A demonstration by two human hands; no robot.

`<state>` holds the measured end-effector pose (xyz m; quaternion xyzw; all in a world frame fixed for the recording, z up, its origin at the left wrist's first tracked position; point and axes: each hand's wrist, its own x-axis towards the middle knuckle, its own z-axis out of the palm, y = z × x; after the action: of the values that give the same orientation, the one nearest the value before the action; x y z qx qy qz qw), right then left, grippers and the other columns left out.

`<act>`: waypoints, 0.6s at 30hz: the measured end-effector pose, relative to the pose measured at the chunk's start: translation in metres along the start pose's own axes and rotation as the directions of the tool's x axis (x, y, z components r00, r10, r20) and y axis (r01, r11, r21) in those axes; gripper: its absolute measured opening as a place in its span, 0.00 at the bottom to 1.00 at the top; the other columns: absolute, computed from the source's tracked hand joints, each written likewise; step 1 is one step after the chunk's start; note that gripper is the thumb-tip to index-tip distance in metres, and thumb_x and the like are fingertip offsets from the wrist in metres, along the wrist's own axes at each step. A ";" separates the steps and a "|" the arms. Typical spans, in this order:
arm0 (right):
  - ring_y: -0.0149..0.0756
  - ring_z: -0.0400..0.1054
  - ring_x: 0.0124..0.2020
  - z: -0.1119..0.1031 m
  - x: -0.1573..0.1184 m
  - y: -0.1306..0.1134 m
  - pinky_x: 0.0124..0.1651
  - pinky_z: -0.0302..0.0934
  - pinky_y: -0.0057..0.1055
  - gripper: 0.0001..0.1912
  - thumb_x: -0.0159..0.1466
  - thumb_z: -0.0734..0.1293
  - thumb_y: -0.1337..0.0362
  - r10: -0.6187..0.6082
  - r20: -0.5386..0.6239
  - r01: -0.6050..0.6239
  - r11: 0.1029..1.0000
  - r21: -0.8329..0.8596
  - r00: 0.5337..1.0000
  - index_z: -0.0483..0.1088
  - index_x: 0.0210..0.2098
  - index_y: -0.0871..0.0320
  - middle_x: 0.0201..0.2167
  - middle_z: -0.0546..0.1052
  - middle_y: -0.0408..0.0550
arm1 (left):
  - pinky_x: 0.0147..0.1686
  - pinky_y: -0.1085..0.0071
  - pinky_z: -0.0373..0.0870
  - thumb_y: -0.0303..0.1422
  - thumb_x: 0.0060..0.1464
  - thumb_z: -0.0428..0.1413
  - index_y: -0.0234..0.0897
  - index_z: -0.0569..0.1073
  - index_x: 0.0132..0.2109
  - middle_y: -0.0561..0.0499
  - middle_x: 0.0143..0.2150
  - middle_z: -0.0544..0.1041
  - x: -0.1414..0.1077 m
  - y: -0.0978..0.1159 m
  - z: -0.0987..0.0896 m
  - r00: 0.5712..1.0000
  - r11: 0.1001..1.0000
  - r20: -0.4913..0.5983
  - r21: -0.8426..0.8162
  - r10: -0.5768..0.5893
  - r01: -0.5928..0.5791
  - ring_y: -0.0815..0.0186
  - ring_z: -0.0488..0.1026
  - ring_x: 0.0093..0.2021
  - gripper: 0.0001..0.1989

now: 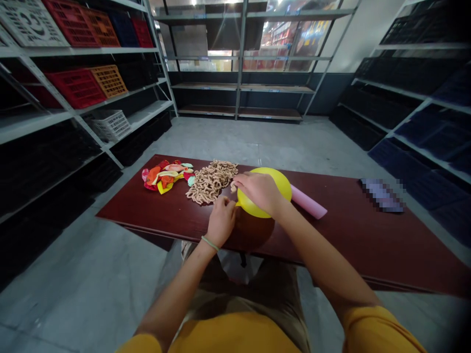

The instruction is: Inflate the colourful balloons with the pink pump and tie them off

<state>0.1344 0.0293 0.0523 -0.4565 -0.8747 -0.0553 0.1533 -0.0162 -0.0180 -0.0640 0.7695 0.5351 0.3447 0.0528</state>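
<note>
1. Grey metal shelving racks stand around the room on three sides; the left one bears slatted plastic crates in red, orange, white and dark colours.
2. A long, dark reddish-brown table with a glossy top stretches across in front of the person, who is dressed in a mustard-yellow top.
3. A round, inflated yellow rubber balloon is over the middle of the table, between the two hands, its neck pointing left (its reflection darkens the polished wood below).
4. A loose pile of beige, curled, finger-thin pieces lies just left of the balloon.
5. A heap of limp, uninflated balloons in red, orange, pink, yellow and pale green lies at the left, beside the pile.
6. A smooth pink cylinder lies slantwise at the balloon's right; well apart, near the table's right end, is a pixelated dark flat item.
7. The right hand arches over the balloon, touching its top, with a beige bit at the fingertips (I cannot tell whether they are closed on it).
8. The left hand, a thin pale-green band at its wrist, has thumb and fingers pinched together on the balloon's neck.
</note>
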 end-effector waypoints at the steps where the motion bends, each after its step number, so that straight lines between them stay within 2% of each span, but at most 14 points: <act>1: 0.37 0.67 0.35 -0.001 -0.002 -0.001 0.35 0.50 0.33 0.14 0.71 0.56 0.63 -0.038 0.015 0.038 0.999 -0.024 0.999 0.73 0.39 0.55 0.36 0.78 0.47 | 0.51 0.54 0.65 0.32 0.63 0.50 0.36 0.73 0.41 0.39 0.48 0.68 0.000 0.000 -0.001 0.998 1.000 -0.068 0.013 -0.005 0.006 0.54 0.66 0.50 0.08; 3: 0.39 0.67 0.37 -0.003 -0.005 -0.002 0.37 0.51 0.34 0.13 0.69 0.57 0.66 -0.097 0.041 0.099 0.993 -0.066 0.994 0.73 0.39 0.56 0.38 0.77 0.49 | 0.56 0.49 0.61 0.31 0.62 0.51 0.37 0.74 0.45 0.38 0.56 0.64 0.002 0.001 -0.004 0.987 1.000 -0.162 0.004 -0.004 0.005 0.51 0.62 0.57 0.09; 6: 0.42 0.66 0.40 -0.003 -0.009 -0.004 0.40 0.50 0.36 0.13 0.67 0.58 0.70 -0.151 0.074 0.160 0.978 -0.134 0.986 0.74 0.42 0.59 0.40 0.77 0.53 | 0.59 0.50 0.60 0.27 0.62 0.49 0.36 0.72 0.49 0.39 0.60 0.61 0.008 0.003 -0.008 0.985 0.993 -0.167 -0.105 0.042 -0.060 0.53 0.59 0.61 0.11; 9: 0.44 0.66 0.41 -0.001 -0.012 -0.004 0.41 0.50 0.38 0.14 0.67 0.58 0.70 -0.171 0.098 0.188 0.958 -0.215 0.980 0.74 0.45 0.59 0.40 0.77 0.55 | 0.58 0.57 0.64 0.25 0.63 0.46 0.35 0.70 0.47 0.39 0.57 0.64 0.013 0.005 -0.008 0.991 0.970 -0.106 -0.220 0.079 -0.101 0.57 0.63 0.58 0.11; 12: 0.45 0.65 0.42 0.001 -0.018 0.000 0.42 0.49 0.38 0.16 0.68 0.57 0.69 -0.171 0.077 0.185 0.949 -0.255 0.982 0.72 0.51 0.60 0.41 0.76 0.56 | 0.54 0.60 0.66 0.25 0.64 0.45 0.34 0.70 0.43 0.41 0.51 0.68 0.017 0.003 -0.005 0.997 0.958 -0.049 -0.279 0.056 -0.068 0.60 0.67 0.52 0.10; 15: 0.43 0.65 0.41 0.003 -0.027 0.010 0.42 0.50 0.38 0.18 0.69 0.57 0.67 -0.193 0.026 0.194 0.960 -0.201 0.981 0.69 0.55 0.59 0.41 0.76 0.54 | 0.48 0.63 0.68 0.25 0.64 0.44 0.35 0.70 0.37 0.43 0.43 0.70 0.020 0.003 -0.003 1.000 0.949 -0.012 -0.316 -0.005 0.001 0.61 0.68 0.45 0.11; 18: 0.41 0.65 0.39 0.003 -0.036 0.017 0.43 0.51 0.36 0.16 0.70 0.56 0.65 -0.200 -0.006 0.197 0.971 -0.134 0.980 0.72 0.52 0.57 0.40 0.75 0.51 | 0.44 0.65 0.67 0.26 0.65 0.43 0.37 0.68 0.33 0.46 0.39 0.70 0.022 0.006 -0.003 0.999 0.948 0.038 -0.317 -0.009 0.020 0.62 0.68 0.42 0.13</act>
<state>0.1668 0.0122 0.0370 -0.3754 -0.9087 -0.1330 0.1248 -0.0087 -0.0023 -0.0486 0.7531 0.4774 0.4118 0.1877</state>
